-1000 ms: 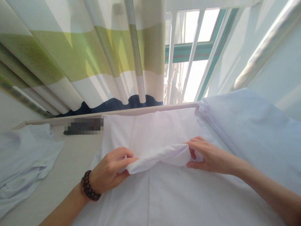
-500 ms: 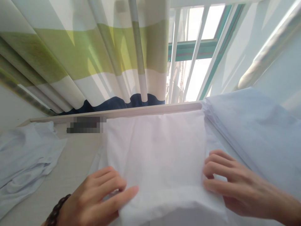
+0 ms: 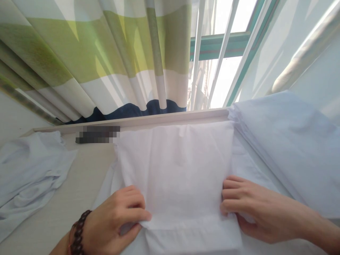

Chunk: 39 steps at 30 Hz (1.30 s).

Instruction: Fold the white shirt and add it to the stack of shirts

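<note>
A white garment (image 3: 177, 173) lies folded on the pale table (image 3: 77, 187) in front of me, its far edge against the table's back rim. My left hand (image 3: 117, 219), with a dark bead bracelet on the wrist, pinches the near left corner of the folded layer between thumb and fingers. On the near right side my right hand (image 3: 255, 207) grips the garment's edge, fingers curled over the cloth and thumb under it. The two hands are about a garment's width apart.
A crumpled pale cloth (image 3: 29, 173) lies at the left of the table. A stack of light blue folded fabric (image 3: 287, 145) rises at the right. A striped curtain (image 3: 106, 60) and a barred window (image 3: 220, 56) stand behind the table's back rim (image 3: 159, 118).
One second ago both hands held a folded edge up at mid-garment. They pulled it toward me and laid it down; now they grip the near corners, slightly farther from me than half a second ago.
</note>
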Available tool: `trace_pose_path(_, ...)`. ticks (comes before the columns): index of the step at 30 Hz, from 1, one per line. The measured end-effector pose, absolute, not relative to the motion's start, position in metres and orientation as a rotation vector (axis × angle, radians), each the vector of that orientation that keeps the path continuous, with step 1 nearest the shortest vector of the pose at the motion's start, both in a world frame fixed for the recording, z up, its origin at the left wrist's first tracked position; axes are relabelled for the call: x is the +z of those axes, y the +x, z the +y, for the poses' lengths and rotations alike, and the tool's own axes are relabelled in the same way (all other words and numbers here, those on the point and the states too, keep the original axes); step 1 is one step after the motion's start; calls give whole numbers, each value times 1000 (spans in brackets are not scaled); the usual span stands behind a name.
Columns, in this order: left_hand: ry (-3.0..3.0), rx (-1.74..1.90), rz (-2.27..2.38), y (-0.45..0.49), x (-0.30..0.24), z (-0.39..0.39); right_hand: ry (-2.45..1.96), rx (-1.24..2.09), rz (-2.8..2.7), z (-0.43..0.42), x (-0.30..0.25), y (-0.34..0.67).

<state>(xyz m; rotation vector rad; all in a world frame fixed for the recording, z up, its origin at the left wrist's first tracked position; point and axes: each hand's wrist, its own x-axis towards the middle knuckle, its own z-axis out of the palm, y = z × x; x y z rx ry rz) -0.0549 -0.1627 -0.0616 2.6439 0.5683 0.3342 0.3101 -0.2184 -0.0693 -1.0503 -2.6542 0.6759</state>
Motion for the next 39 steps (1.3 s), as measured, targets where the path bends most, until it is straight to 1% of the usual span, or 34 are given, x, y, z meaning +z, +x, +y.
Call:
trace_pose_path(3, 2575, 236, 551, -50, -64, -159, -1042, 940, -2630, -215, -65, 308)
trace_pose_path(9, 2722, 384, 606, -36, -55, -140, -909, 998, -2536, -205, -53, 306)
trace_pose_path(11, 2789, 451, 782, -24, -53, -123, -1033, 889, -2451, -192, -48, 299)
trace_pose_path(14, 2820, 506, 1153, -5, -57, -85, -1402, 457, -2288, -158, -49, 284)
trace_pose_path(15, 2817, 489, 1284, 0, -61, -72, -1533, 330, -2253, -144, -52, 279)
trace_pose_path(17, 2752, 337, 1606, 3, -71, -51, -1791, 145, -2205, -118, -65, 275)
trace_pose_path(19, 2627, 116, 1858, -3, -84, -38, -2041, 79, -2153, -98, -83, 279)
trace_pose_path(21, 2526, 0, 1981, -17, -96, -33, -2179, 133, -2108, -85, -100, 287)
trace_pose_path(25, 2453, -60, 2010, -37, -109, -28, -2173, 162, -2123, -66, -118, 303)
trace_pose_path(31, 2423, -91, 2049, -23, -104, 10, -2138, 156, -2150, -27, -115, 306)
trace_pose_path(35, 2430, -60, 2037, -19, -98, 26, -2106, 114, -2133, -19, -114, 307)
trace_pose_path(37, 2469, -23, 1952, -27, -91, 21, -2016, 95, -2171, -28, -110, 310)
trace_pose_path(39, 2569, 43, 1713, -42, -82, 4, -1860, 67, -2228, -47, -102, 314)
